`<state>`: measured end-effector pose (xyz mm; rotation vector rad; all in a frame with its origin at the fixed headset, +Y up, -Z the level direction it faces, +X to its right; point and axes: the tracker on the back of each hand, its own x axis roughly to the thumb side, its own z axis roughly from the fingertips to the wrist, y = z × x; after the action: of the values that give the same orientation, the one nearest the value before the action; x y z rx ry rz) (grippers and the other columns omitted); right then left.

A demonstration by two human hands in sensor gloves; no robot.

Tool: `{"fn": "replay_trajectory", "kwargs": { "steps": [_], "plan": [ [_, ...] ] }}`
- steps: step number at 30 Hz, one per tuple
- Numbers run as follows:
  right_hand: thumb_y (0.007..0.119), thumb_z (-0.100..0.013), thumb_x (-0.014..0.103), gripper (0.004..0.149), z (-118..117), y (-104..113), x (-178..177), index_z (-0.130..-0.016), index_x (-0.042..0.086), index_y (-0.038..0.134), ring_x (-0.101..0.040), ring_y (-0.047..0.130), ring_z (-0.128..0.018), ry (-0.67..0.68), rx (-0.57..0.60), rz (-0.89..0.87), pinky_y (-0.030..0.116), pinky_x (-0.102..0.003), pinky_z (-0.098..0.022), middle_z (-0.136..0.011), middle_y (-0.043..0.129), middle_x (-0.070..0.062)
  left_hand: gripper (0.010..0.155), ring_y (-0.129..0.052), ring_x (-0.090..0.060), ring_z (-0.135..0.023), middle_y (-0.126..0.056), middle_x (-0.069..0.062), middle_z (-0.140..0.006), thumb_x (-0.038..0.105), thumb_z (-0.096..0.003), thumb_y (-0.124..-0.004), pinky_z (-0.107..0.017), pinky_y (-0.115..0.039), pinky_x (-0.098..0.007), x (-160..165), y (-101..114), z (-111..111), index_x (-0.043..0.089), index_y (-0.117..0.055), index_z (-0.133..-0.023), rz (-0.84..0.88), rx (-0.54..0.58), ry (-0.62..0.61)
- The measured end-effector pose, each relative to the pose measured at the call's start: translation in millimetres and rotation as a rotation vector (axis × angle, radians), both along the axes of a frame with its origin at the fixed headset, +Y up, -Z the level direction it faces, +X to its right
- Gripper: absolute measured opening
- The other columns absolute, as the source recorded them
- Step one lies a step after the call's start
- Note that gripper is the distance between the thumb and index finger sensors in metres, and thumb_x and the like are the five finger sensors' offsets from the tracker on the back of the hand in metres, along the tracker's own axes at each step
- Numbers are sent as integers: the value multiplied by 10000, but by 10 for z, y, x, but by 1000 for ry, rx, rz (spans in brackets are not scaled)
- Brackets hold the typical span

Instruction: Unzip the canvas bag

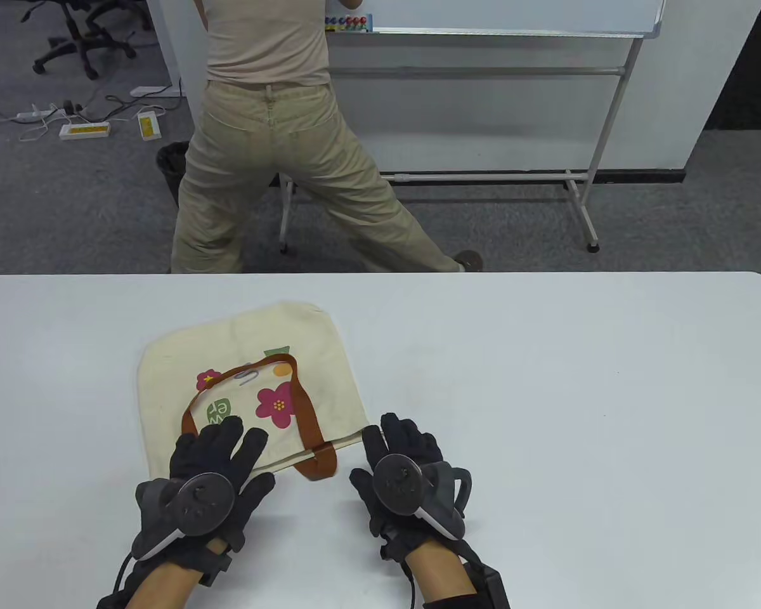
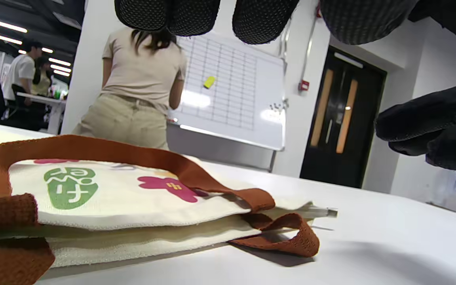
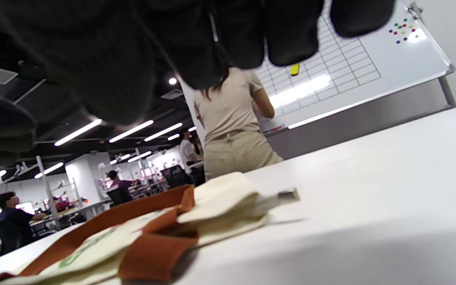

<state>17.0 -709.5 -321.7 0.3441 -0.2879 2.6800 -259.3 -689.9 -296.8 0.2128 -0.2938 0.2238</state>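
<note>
A cream canvas bag with flower prints and brown straps lies flat on the white table, its opening edge toward me. My left hand lies with fingers spread over the bag's near left part; whether it presses down is unclear. My right hand is open and empty just beside the bag's near right corner. In the left wrist view the zipper's metal end sticks out at that corner, and my left fingers hang above the bag. The right wrist view shows the same metal end below my fingers.
A person in beige clothes stands beyond the table's far edge at a whiteboard on a wheeled stand. Power strips lie on the carpet at the back left.
</note>
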Motion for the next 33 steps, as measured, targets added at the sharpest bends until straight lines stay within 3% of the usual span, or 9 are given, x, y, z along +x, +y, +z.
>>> {"fn": "replay_trajectory", "kwargs": {
  "steps": [9,16,21,24,33],
  "plan": [
    [876,-405,445,689,9,9,13,-981,135,662,-455,556,-988,-6,-6,-16,443,-663,-676,-1074,499,-173,715,-520,-450,-1031,-497,-176,-1162,615,-442,-732,-725,-314,-709,-160,91,5,272,-582,-1052,44,17,40],
    [876,-406,444,687,-17,-22,45,-980,131,665,-457,556,-987,-13,-32,-26,441,-664,-676,-1073,500,-177,748,-537,-462,-1020,-514,-163,-1159,620,-424,-773,-719,-329,-710,-571,104,-69,262,-585,-1052,84,-4,170],
    [875,-405,445,687,-17,-18,31,-980,131,667,-457,559,-987,-8,-38,-23,442,-664,-676,-1074,502,-170,748,-556,-471,-1009,-532,-175,-1150,608,-424,-785,-713,-344,-711,-901,-2,-126,249,-588,-1051,146,-72,271],
    [876,-404,446,687,-23,-24,29,-979,132,666,-457,560,-986,-6,-45,-20,442,-664,-676,-1073,502,-173,753,-556,-481,-1003,-529,-186,-1148,603,-426,-787,-709,-346,-712,-1059,-99,-162,238,-584,-1053,166,-148,331],
    [876,-405,445,684,-41,-39,64,-977,129,672,-459,567,-983,-12,-72,-38,444,-666,-674,-1072,510,-170,748,-546,-495,-998,-513,-203,-1145,558,-433,-803,-709,-327,-711,-1377,-502,-234,213,-571,-1054,238,-517,447]
  ]
}}
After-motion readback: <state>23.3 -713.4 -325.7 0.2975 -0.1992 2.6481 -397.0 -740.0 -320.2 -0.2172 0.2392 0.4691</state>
